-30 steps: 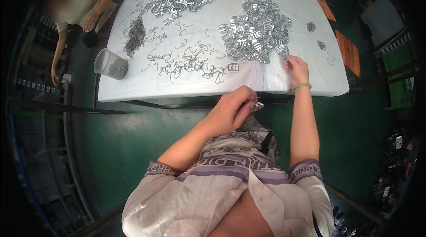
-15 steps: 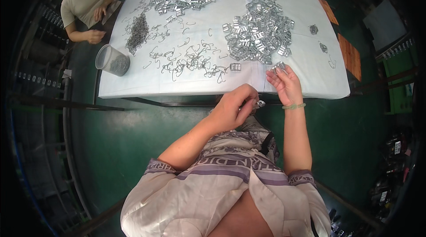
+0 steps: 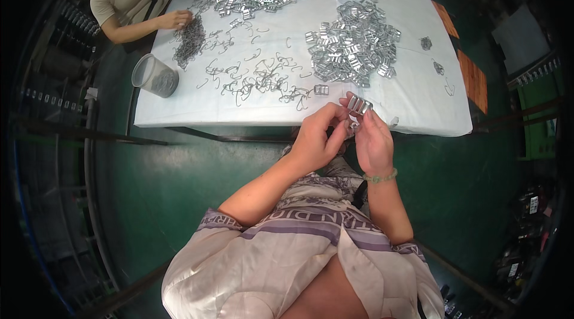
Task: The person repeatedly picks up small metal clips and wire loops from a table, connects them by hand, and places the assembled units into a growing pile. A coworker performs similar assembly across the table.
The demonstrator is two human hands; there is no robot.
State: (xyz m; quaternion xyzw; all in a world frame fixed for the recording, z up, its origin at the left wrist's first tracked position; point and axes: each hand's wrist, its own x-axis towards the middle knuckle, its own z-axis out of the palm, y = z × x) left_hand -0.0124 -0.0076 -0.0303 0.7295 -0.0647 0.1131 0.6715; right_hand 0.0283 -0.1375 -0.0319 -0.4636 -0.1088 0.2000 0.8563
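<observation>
My two hands meet just past the near edge of the table. My right hand, with a green bead bracelet on its wrist, pinches a shiny slotted metal buckle between thumb and fingers. Close against it, my left hand is closed on a small shiny metal piece, mostly hidden by the fingers; its kind I cannot make out. A single buckle lies on the cloth beyond my left hand. Further off rises a large heap of similar buckles.
Loose wire hooks are scattered left of the heap, with a denser hook pile behind. A clear plastic tub stands at the left table corner. Across the left side, a co-worker's hand is at the hook pile.
My right hand has come left and nearer with the buckle, meeting my left hand, which has shifted slightly right. The co-worker's hands have moved over the table.
</observation>
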